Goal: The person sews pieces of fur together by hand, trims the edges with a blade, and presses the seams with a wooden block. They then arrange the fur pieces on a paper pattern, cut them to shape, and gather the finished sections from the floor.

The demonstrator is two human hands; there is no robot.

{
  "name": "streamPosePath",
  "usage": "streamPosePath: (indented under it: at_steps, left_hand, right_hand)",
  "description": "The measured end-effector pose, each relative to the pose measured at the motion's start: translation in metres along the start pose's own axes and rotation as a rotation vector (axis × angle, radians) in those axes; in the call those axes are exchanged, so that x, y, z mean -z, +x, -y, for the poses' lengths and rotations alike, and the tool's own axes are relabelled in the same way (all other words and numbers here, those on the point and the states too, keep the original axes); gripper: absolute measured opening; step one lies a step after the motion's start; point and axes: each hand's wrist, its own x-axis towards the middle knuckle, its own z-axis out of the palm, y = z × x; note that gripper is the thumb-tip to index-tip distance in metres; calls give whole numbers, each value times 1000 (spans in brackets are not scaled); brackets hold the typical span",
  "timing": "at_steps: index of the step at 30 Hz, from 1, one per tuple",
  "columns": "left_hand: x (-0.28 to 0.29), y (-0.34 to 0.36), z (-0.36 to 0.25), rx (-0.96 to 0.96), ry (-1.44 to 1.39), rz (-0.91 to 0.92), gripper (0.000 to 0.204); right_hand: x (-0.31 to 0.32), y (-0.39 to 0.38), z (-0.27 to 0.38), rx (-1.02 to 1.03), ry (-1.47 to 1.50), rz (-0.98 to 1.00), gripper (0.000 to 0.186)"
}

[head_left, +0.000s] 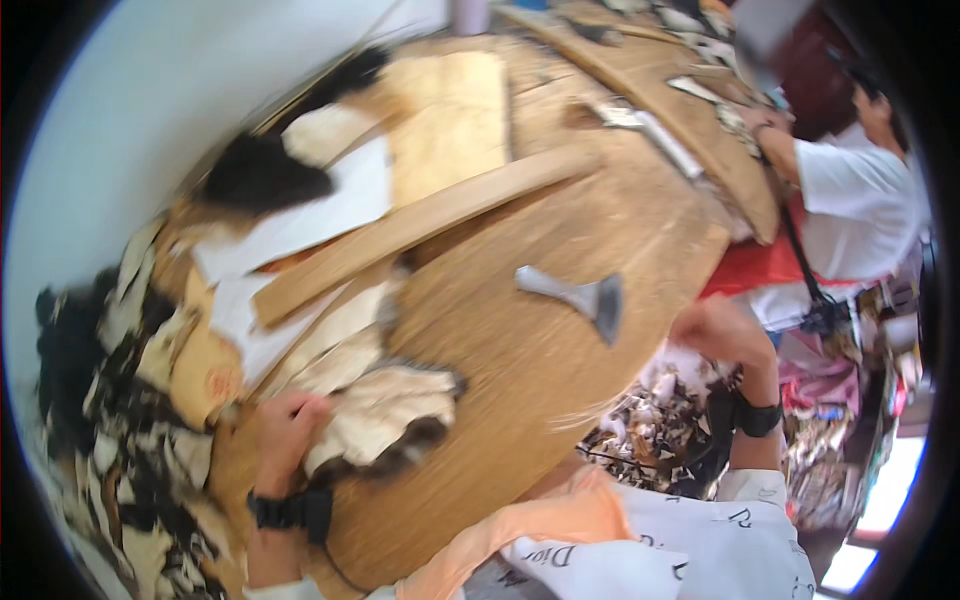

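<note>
Wooden tabletop bears a pelt, lengthwise toward upper right

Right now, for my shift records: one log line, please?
left hand: at fur piece | right hand: past edge of table, grip unclear | bladed tool: on table

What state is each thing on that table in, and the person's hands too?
Left hand: fingers curled, at the pale fur piece's edge; grip unclear
Right hand: off the table's edge, blurred
Pale fur piece: spread, wrinkled, dark hair along its edge
Metal blade tool: lying flat, untouched
Wooden plank: lying aslant, partly over white paper
Black fur piece: lying hair side up
</note>
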Motion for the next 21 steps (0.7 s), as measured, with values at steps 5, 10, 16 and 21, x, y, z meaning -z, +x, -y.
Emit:
streamPosePath:
  at_steps: [5,10,16,21]
  left_hand:
    - [1,-4,-9,37,16,-52,18]
    - [5,-13,-9,144,-176,-12,23]
    - [10,-37,-14,44,-133,-380,22]
    - [-22,-38,-66,-86,267,-491,14]
  right_hand:
    - [14,9,-104,-489,-41,-1075,21]
    - [26,65,-154,-402,-55,-1086,17]
    - [51,130,-208,-562,-178,-934,19]
    - [62,145,-226,-496,-394,-817,23]
